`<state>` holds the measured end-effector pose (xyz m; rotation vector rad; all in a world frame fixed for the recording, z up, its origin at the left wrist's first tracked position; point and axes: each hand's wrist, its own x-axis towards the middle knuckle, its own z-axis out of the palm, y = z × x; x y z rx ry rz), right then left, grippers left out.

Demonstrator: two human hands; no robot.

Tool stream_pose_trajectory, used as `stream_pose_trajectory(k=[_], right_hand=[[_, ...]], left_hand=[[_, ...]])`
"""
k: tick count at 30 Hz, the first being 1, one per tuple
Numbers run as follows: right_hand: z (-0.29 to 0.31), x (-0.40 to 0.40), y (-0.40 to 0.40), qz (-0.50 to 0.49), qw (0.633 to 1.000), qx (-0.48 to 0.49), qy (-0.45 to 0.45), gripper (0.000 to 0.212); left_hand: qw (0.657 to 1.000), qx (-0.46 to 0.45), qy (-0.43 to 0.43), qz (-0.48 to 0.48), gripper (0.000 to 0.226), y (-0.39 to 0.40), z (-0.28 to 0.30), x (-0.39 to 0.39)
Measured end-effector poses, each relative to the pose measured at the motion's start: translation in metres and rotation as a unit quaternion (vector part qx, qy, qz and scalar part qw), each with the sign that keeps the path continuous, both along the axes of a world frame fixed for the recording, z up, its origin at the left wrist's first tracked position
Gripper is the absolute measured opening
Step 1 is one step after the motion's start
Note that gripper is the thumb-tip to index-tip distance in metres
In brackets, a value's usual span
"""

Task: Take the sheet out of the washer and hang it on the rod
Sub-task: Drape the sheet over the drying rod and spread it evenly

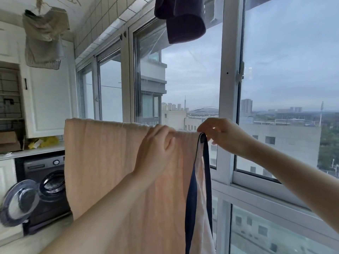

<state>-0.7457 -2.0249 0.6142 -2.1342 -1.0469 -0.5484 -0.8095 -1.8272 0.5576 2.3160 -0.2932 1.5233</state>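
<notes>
A peach-coloured sheet (110,162) with a dark blue border hangs draped over the rod, which it hides along its whole top fold. My left hand (156,149) lies on the front of the sheet just below the fold, its fingers curled over the top edge. At the sheet's right end my right hand (222,132) pinches the top edge, where the blue border (190,189) drops down. The washer (45,180) stands at the lower left with its round door (18,202) swung open.
A long run of sliding windows (229,88) is right behind the sheet. Dark clothes (183,19) hang overhead at the top, and pale cloths (44,37) hang at the upper left. A white cabinet (49,99) and a counter sit above the washer.
</notes>
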Motion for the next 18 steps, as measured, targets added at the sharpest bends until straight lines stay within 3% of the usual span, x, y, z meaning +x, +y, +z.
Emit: stream_pose_trajectory(k=[4,11,18], right_hand=[[0.006,-0.003,0.019,-0.016,0.997,-0.053,-0.057,0.021],[0.014,0.004,0.045,-0.085,0.985,-0.105,-0.106,0.017],[0.026,0.002,0.063,-0.14,0.981,-0.12,-0.056,0.009]], left_hand=[[0.998,0.012,0.056,0.005,0.03,0.028,0.004,0.016],[0.995,0.035,0.073,-0.057,0.021,0.064,0.011,0.043],[0.966,0.051,0.072,-0.241,0.026,0.074,0.021,0.07]])
